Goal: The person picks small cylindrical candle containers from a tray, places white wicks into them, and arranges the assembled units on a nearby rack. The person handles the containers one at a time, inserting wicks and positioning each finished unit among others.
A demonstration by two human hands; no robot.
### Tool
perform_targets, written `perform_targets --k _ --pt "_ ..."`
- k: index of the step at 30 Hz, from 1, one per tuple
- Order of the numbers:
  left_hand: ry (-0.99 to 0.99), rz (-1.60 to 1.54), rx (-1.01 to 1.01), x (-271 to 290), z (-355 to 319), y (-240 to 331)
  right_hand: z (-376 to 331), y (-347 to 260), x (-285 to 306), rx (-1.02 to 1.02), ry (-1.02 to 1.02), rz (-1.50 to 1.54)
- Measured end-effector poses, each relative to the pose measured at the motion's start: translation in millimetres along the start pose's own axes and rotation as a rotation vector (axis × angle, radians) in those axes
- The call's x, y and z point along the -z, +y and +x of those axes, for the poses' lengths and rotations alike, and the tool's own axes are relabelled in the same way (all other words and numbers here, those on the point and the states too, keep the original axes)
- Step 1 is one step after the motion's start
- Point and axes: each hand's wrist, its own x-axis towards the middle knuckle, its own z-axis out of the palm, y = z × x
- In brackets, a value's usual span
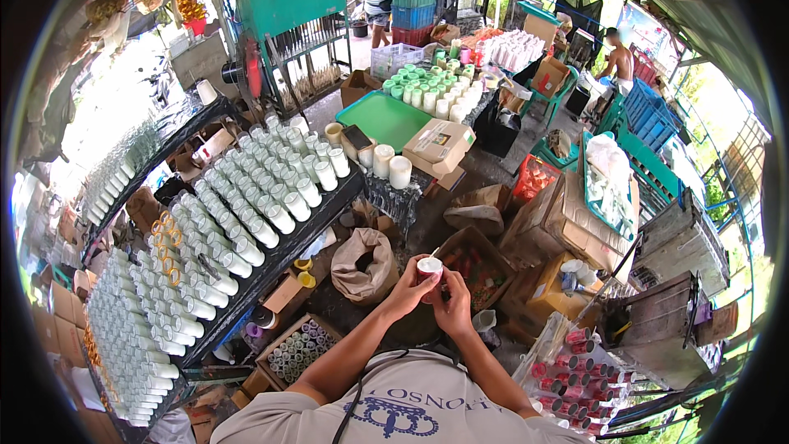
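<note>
Rows of glass candle jars (296,204) with white fill crowd the black tabletop (253,286) around ten o'clock from the held cup, and an open tan sack (374,281) stands at nine. The left hand (406,289) and right hand (453,304) share one red, white-topped candle cup (427,270), fingers closed around its sides; an open cardboard box (495,248) sits at three o'clock, red cups (582,347) at four.

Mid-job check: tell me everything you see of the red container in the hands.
The red container is small and round, its top white and wax-like; the wall material is unclear. It looks roughly upright, top facing the camera, in front of the person's body. The left hand and right hand hold it from either side, partly covering its wall.
</note>
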Motion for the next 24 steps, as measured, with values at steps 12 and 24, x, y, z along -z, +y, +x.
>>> perform_targets --k 12,24 --pt "-0.065 -0.096 0.011 8.9 -1.8 0.1 -13.2 2.1 -12.8 -0.261 0.017 0.129" --pt "-0.137 -0.01 -0.097 9.7 -6.1 -1.8 -18.7 28.4 -29.0 -0.301 -0.041 0.49"
